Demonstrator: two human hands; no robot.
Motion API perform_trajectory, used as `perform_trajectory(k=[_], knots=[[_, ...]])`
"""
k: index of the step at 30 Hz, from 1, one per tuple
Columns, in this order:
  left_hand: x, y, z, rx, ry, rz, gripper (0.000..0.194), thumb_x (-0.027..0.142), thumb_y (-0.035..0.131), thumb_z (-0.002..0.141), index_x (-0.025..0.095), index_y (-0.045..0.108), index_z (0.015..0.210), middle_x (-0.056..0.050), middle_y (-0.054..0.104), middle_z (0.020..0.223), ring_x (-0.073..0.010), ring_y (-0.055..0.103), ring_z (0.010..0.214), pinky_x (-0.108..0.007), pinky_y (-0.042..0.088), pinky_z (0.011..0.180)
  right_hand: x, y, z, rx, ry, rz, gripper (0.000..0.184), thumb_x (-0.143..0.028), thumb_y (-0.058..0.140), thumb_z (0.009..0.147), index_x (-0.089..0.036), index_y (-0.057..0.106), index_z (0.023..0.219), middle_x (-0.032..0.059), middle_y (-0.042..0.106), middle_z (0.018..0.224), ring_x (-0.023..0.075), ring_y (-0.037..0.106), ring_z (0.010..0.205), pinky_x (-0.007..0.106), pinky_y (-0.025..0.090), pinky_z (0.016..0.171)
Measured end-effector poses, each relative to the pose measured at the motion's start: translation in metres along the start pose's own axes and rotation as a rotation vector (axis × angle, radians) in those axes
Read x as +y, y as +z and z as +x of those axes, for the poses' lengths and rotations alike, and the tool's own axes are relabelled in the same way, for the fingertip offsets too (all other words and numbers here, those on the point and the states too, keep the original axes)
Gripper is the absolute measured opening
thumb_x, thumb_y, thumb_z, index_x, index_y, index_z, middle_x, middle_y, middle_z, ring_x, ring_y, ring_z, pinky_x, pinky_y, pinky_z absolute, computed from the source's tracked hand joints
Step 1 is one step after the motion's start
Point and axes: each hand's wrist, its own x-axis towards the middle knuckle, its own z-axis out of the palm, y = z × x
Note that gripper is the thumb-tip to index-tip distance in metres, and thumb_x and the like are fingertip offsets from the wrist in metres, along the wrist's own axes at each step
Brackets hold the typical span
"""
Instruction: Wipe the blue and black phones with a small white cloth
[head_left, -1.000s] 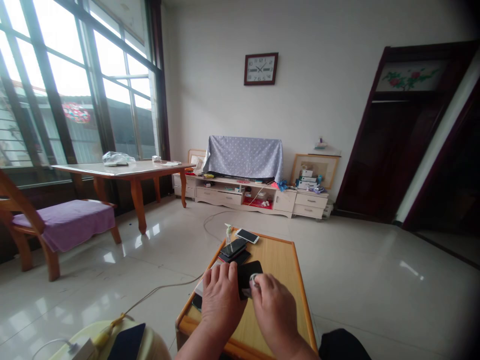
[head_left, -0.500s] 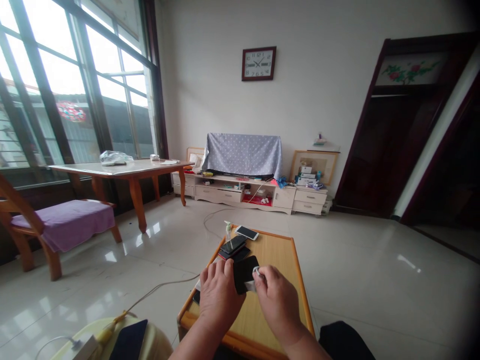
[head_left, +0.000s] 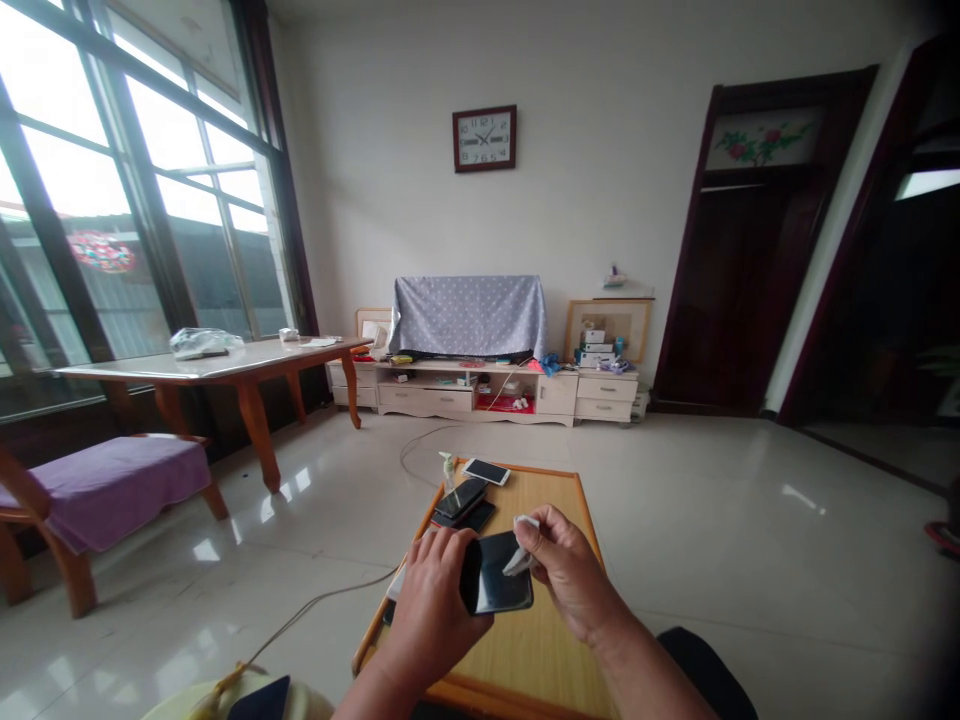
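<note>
The person's left hand (head_left: 433,627) held a black smartphone (head_left: 500,573) tilted above the near part of a low wooden table (head_left: 551,480), its fingers curled closely around the phone's left edge. The right hand (head_left: 570,565) was just to the right, with thumb and fingertips closed narrowly on a white wipe (head_left: 520,540), which touched the glass. The phone would likely feel light, stiff and slippery, with fragile glass, so its edges looked the safest place to grip. Farther along the table lay a stack of dark smartphones (head_left: 459,505), with a white smartphone (head_left: 485,471) beyond it. At the far-left corner stood a small pump bottle (head_left: 448,473), its contents too small to make out. A pale cable (head_left: 330,590) ran across the floor on the left.
</note>
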Motion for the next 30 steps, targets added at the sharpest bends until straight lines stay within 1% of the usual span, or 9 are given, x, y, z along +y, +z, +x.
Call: perform_trajectory(k=[2, 6, 10, 12, 17, 22, 26, 28, 30], knots=[[-0.002, 0.001, 0.000, 0.016, -0.014, -0.030, 0.065, 0.019, 0.067, 0.058, 0.029, 0.054, 0.121, -0.005, 0.062, 0.117, -0.0295, 0.057, 0.111, -0.045, 0.043, 0.100, 0.002, 0.000, -0.004, -0.021, 0.024, 0.040, 0.045, -0.055, 0.079, 0.079, -0.022, 0.050, 0.083, -0.0061, 0.051, 0.070, 0.0088, 0.039, 0.058, 0.022, 0.028, 0.054], [-0.006, 0.005, -0.001, 0.052, -0.033, -0.045, 0.064, 0.020, 0.067, 0.059, 0.028, 0.054, 0.121, -0.006, 0.063, 0.115, -0.0294, 0.058, 0.112, -0.046, 0.045, 0.099, 0.006, 0.001, -0.011, -0.116, 0.044, 0.074, 0.041, -0.052, 0.076, 0.083, -0.022, 0.048, 0.082, -0.0059, 0.050, 0.068, 0.0086, 0.035, 0.058, 0.023, 0.026, 0.055], [-0.001, 0.009, -0.003, 0.000, 0.033, -0.108, 0.068, 0.017, 0.065, 0.057, 0.029, 0.053, 0.122, -0.007, 0.061, 0.121, -0.0311, 0.056, 0.116, -0.049, 0.045, 0.102, 0.002, -0.001, -0.004, -0.039, 0.020, 0.105, 0.044, -0.054, 0.079, 0.079, -0.023, 0.048, 0.082, -0.0058, 0.051, 0.069, 0.0094, 0.036, 0.059, 0.023, 0.029, 0.055], [-0.001, 0.011, -0.003, -0.001, 0.035, -0.159, 0.069, 0.015, 0.064, 0.058, 0.029, 0.052, 0.124, -0.007, 0.060, 0.122, -0.0308, 0.055, 0.118, -0.049, 0.045, 0.102, 0.001, -0.001, -0.003, -0.045, -0.003, 0.114, 0.043, -0.054, 0.079, 0.079, -0.023, 0.049, 0.082, -0.0062, 0.049, 0.068, 0.0095, 0.035, 0.059, 0.023, 0.028, 0.055], [-0.010, 0.014, -0.003, 0.082, -0.006, -0.208, 0.068, 0.016, 0.064, 0.063, 0.028, 0.048, 0.128, -0.007, 0.060, 0.121, -0.0269, 0.058, 0.114, -0.045, 0.049, 0.100, 0.004, 0.004, -0.013, -0.176, 0.020, 0.097, 0.040, -0.051, 0.076, 0.084, -0.022, 0.048, 0.079, -0.0062, 0.048, 0.066, 0.0085, 0.034, 0.057, 0.023, 0.025, 0.053], [-0.004, 0.013, -0.003, 0.045, 0.036, -0.200, 0.067, 0.014, 0.065, 0.059, 0.028, 0.052, 0.123, -0.005, 0.061, 0.121, -0.0256, 0.059, 0.113, -0.042, 0.050, 0.100, -0.002, 0.005, -0.006, -0.103, -0.009, 0.095, 0.043, -0.054, 0.078, 0.080, -0.023, 0.048, 0.080, -0.0071, 0.046, 0.067, 0.0092, 0.032, 0.058, 0.023, 0.027, 0.054], [-0.005, 0.014, -0.002, 0.097, -0.014, -0.229, 0.061, 0.018, 0.065, 0.065, 0.027, 0.052, 0.124, -0.005, 0.062, 0.118, -0.0249, 0.062, 0.110, -0.041, 0.052, 0.095, 0.000, 0.009, -0.010, -0.137, 0.005, 0.097, 0.044, -0.054, 0.078, 0.080, -0.022, 0.048, 0.079, -0.0072, 0.047, 0.066, 0.0085, 0.031, 0.056, 0.023, 0.025, 0.052], [-0.008, 0.016, -0.001, 0.109, -0.042, -0.217, 0.058, 0.021, 0.067, 0.067, 0.027, 0.052, 0.123, -0.006, 0.063, 0.117, -0.0255, 0.063, 0.109, -0.042, 0.052, 0.094, 0.000, 0.011, -0.014, -0.152, 0.011, 0.077, 0.042, -0.054, 0.077, 0.082, -0.022, 0.049, 0.079, -0.0068, 0.048, 0.066, 0.0085, 0.033, 0.057, 0.023, 0.026, 0.053], [-0.008, 0.019, 0.000, 0.107, -0.068, -0.190, 0.053, 0.025, 0.069, 0.069, 0.026, 0.055, 0.120, -0.006, 0.065, 0.114, -0.0254, 0.064, 0.105, -0.041, 0.053, 0.091, -0.002, 0.012, -0.013, -0.127, -0.016, 0.036, 0.040, -0.054, 0.075, 0.083, -0.022, 0.050, 0.080, -0.0065, 0.049, 0.067, 0.0089, 0.036, 0.058, 0.023, 0.030, 0.054]])
